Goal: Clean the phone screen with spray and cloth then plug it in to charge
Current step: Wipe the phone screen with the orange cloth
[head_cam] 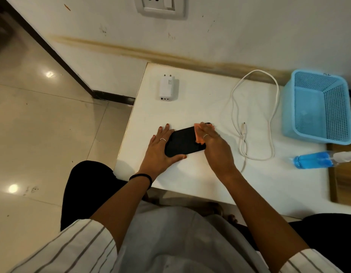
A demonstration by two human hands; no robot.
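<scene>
Phone (182, 142): flat black slab with rounded corners and a glossy dark screen, lying at the centre of the table.
Left hand (161, 148): spread flat, fingers and thumb bracing the phone's 9 o'clock end.
Right hand (214, 144): curled over a cloth, pressing it onto the phone's 3 o'clock end.
Cloth (199, 135): soft, orange, bunched under the fingers.
Charger (167, 87): white boxy plug with two pins, at 12 o'clock from the phone, well apart.
Cable (255, 113): thin white cord in a long loop, at 3 o'clock.
Basket (318, 107): light blue plastic, perforated walls, at 2 o'clock.
Spray bottle (316, 159): clear, blue liquid, lying on its side at 3 o'clock.
Table (190, 174): smooth white top against a stained white wall.
Socket (161, 5): white plate on the wall, 12 o'clock.
Floor (42, 125): glossy beige tiles.
</scene>
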